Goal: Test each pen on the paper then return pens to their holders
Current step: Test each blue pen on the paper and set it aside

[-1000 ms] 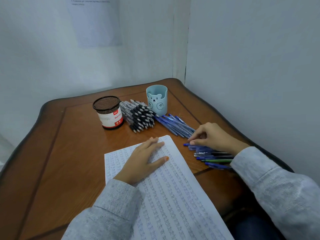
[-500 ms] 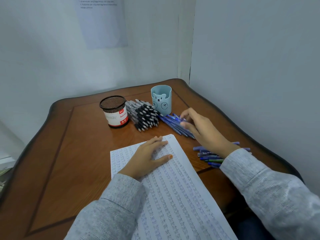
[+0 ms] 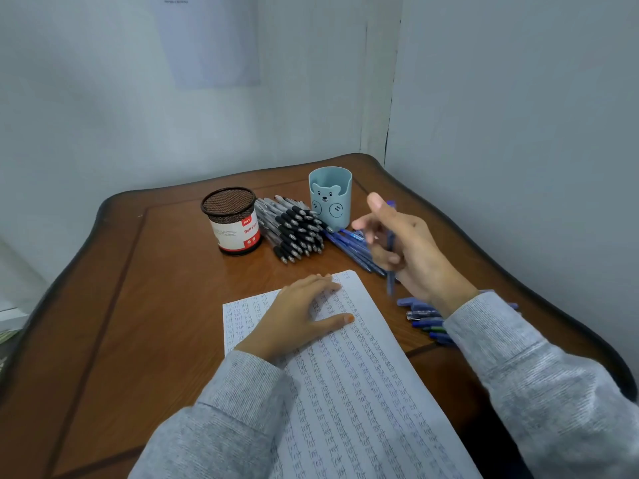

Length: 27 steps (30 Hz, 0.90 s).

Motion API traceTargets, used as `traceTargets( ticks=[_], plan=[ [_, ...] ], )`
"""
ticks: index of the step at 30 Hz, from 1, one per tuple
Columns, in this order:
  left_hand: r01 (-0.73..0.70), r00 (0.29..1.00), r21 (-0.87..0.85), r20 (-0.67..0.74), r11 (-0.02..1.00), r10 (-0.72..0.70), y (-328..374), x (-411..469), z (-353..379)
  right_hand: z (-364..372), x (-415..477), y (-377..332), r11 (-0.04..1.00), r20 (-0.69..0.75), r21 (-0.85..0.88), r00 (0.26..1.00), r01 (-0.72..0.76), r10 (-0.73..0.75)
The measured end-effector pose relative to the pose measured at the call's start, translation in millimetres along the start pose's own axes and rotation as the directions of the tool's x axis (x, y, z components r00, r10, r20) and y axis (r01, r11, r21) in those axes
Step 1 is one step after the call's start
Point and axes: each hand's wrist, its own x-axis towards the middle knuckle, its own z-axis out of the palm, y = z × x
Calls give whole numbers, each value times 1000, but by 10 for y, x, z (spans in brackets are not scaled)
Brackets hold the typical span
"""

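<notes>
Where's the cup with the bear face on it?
In the head view, the blue bear cup stands far back on the table, just right of the black pen pile and behind the loose blue pens.

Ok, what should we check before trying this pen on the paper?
1. Right hand grips the blue pen: ok.
2. Left hand presses the paper flat: ok.
3. Pen tip out and pointing down: cannot tell, it is blurred.
4. Blank spot on the paper: cannot tell, writing covers most of it.
5. Bear holder stands upright for the return: ok.
</notes>
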Motion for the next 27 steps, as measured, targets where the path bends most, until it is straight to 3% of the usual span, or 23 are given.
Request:
traceTargets(
  ticks=[3,6,9,11,14,18,21,27],
  plan=[
    [-11,1000,13,-2,1000,11,-6,-2,-5,-13,94,155,1000,-47,22,999,-18,19],
    [-44,999,50,13,998,43,10,-3,-34,-23,196,332,959,-117,220,971,-178,207],
    [-65,997,98,41,993,61,20,-18,-82,-23,264,473,945,-182,118,929,-306,323],
    [-73,996,119,60,990,66,10,-28,-118,27,306,540,928,-217,149,904,-342,369],
    [-82,994,138,82,987,72,-6,-49,-171,131,353,634,921,-257,247,897,-300,361],
    [-75,992,132,113,988,60,-27,-86,-239,210,367,717,890,-203,368,911,-268,358],
    [-72,991,127,124,989,56,-41,-104,-256,211,364,720,922,-218,290,921,-254,322],
    [-82,994,92,81,992,74,-68,-119,-227,179,374,765,994,-229,6,967,-113,111]
  ],
)
